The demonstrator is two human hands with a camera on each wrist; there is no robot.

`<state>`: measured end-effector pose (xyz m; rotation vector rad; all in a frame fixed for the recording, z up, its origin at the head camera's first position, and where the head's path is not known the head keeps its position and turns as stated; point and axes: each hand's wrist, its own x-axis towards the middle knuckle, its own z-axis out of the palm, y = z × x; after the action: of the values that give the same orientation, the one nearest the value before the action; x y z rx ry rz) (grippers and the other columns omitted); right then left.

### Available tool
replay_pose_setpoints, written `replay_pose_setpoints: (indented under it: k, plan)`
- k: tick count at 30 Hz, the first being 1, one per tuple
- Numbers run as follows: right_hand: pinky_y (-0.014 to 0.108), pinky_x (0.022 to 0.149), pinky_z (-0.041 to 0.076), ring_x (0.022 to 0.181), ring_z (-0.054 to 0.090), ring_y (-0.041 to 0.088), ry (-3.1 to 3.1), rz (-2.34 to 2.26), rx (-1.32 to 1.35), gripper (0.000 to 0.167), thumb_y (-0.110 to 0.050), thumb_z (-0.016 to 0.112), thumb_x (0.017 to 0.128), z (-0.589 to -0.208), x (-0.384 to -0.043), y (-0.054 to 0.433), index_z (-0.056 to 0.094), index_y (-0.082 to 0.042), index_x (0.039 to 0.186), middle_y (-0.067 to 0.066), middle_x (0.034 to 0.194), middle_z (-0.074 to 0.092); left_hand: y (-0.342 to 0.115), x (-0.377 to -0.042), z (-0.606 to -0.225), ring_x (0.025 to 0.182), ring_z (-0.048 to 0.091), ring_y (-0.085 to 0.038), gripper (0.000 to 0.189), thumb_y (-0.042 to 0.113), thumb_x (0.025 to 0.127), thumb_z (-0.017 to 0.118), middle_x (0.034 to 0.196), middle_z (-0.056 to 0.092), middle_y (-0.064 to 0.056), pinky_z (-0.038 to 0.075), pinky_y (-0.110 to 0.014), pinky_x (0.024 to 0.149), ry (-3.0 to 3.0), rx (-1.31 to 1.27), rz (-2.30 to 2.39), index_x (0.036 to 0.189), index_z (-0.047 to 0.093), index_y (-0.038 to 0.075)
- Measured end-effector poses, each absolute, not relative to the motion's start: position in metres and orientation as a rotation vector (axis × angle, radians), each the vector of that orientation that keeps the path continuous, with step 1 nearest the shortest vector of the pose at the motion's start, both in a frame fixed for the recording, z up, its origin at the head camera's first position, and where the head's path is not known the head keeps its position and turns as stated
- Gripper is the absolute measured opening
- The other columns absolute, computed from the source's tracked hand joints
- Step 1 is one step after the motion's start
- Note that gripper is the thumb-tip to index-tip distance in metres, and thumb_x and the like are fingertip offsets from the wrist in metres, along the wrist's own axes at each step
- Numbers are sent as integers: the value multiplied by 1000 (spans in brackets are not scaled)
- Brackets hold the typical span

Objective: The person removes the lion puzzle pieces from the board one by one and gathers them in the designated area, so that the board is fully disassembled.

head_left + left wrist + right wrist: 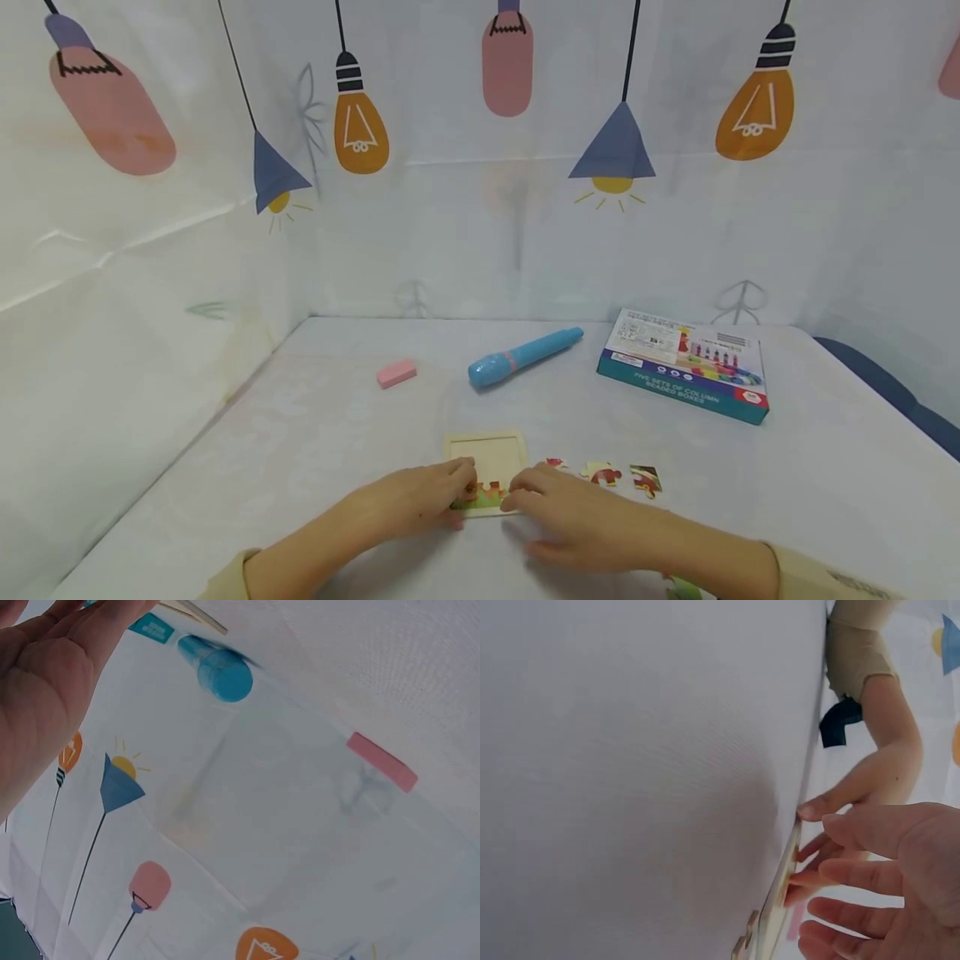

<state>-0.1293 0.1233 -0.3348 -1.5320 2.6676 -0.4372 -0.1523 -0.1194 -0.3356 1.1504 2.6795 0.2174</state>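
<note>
A square wooden puzzle tray (489,450) lies on the table, with fitted pieces (483,496) showing green and orange along its near side. My left hand (420,500) holds the tray's near left corner, thumb at the near edge and fingers over the top. The right wrist view also shows this left hand (855,787) at the tray edge (776,900). My right hand (577,512) has its loosely bent fingertips at the tray's near right corner, partly hiding it. Seen from its own wrist, the right hand (885,885) has spread fingers with nothing between them.
Loose puzzle pieces (602,474) lie right of the tray, and a green one (681,587) lies under the right forearm. Farther back are a pink eraser-like block (397,373), a blue toy microphone (525,357) and a boxed bead set (686,365). Patterned white sheeting hangs behind.
</note>
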Motion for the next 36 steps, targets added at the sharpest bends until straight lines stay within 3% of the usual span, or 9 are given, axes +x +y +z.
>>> replay_pose_setpoints:
  k: [12,17,23,36]
  plan:
    - [30,93,41,114,41,13,2653,-285,-1413,47,-32,61,88,-343,-147,98,46,-12,128,-1,127,45,-119,-155,-337,69,46,-2,25,27,82,66,85,41,13,43,-17,62,2714,1227,184,96,47,19]
    - [23,89,41,103,44,7,2701,-242,-1502,41,-29,62,87,-349,-152,90,50,-11,121,-6,114,48,-118,-155,-336,67,45,-3,26,26,81,67,84,41,13,41,-17,60,2720,1230,189,95,46,19]
    - [15,76,40,86,42,5,2762,-178,-1615,29,-26,64,84,-352,-154,85,53,-11,107,-9,94,44,-119,-155,-336,66,43,-2,25,25,82,66,81,39,12,39,-16,58,2720,1239,210,92,45,18]
    - [16,71,39,84,39,6,2707,-322,-1424,21,-16,63,85,-348,-157,80,54,-17,103,-10,90,42,-121,-154,-338,66,44,-2,28,26,83,64,81,41,13,40,-16,58,2722,1244,213,93,40,17]
